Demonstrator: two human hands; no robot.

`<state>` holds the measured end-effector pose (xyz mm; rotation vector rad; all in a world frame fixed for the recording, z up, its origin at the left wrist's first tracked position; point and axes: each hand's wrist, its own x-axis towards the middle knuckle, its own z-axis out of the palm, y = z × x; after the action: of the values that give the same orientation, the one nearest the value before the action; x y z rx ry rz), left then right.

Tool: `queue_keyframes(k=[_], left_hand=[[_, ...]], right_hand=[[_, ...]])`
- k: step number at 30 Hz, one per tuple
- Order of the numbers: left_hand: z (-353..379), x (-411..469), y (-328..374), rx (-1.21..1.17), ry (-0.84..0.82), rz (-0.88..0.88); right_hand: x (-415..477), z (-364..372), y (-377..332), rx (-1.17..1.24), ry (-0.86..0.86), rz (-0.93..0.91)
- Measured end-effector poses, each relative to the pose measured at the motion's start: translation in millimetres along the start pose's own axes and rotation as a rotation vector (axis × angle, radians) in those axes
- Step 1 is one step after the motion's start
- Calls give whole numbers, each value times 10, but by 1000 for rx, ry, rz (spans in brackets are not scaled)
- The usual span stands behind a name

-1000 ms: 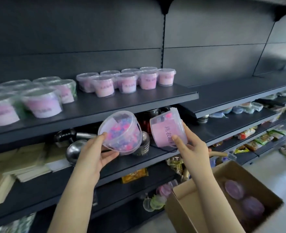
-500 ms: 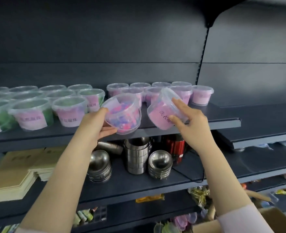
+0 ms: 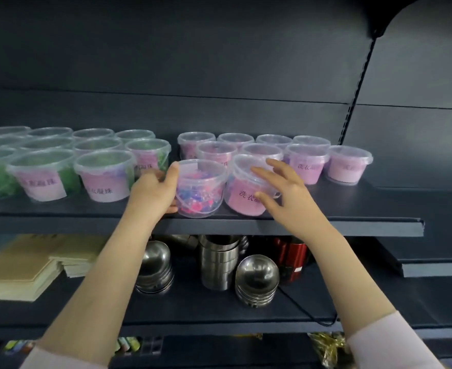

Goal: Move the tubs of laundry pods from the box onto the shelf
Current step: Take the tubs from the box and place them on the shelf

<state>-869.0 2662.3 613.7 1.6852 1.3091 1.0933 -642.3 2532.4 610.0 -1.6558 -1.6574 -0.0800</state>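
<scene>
Two clear tubs of laundry pods stand side by side at the front of the dark shelf (image 3: 326, 225). My left hand (image 3: 153, 191) grips the left tub (image 3: 202, 193), whose blue and pink pods show through its wall. My right hand (image 3: 280, 186) rests on the right tub (image 3: 243, 198), which faces me with its pink label; the fingers lie over its lid and side. Behind them stand several pink-labelled tubs (image 3: 307, 163) in rows. The box is out of view.
Several tubs with green pods (image 3: 46, 174) fill the shelf's left part. Bare shelf lies to the right of the last tub (image 3: 348, 163). On the shelf below are steel bowls (image 3: 256, 278), stacked steel cups (image 3: 218, 259), a red can (image 3: 290, 259) and paper bags (image 3: 25, 265).
Both hands rose from near the box to the upper shelf with a tub each. The tubs went from tilted in the air to upright on the shelf's front edge.
</scene>
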Motion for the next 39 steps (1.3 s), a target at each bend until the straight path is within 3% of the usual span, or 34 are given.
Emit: queue_keyframes(k=[3, 5, 7, 13, 17, 20, 25, 29, 33, 39], left_hand=[[-62, -114, -127, 207, -6, 417], [-119, -164, -165, 240, -88, 572], [-170, -155, -167, 287, -88, 601], [-93, -128, -41, 636, 223, 685], [-288, -57, -130, 387, 73, 758], [-453, 46, -249, 381, -31, 787], [-323, 95, -146, 616, 59, 818], [-426, 156, -207, 493, 23, 830], [-480, 182, -407, 559, 71, 857], [-284, 281, -392, 561, 202, 863]], right_hand=[[20, 68, 41, 51, 55, -48], [24, 90, 56, 90, 84, -53], [26, 87, 76, 144, 78, -44], [116, 103, 16, 110, 150, -59], [142, 113, 24, 274, 74, 48], [164, 138, 55, 345, 76, 103], [233, 259, -13, 321, 60, 116], [231, 321, 29, 416, 154, 188], [246, 444, 58, 499, 238, 218], [344, 616, 92, 310, 381, 138]])
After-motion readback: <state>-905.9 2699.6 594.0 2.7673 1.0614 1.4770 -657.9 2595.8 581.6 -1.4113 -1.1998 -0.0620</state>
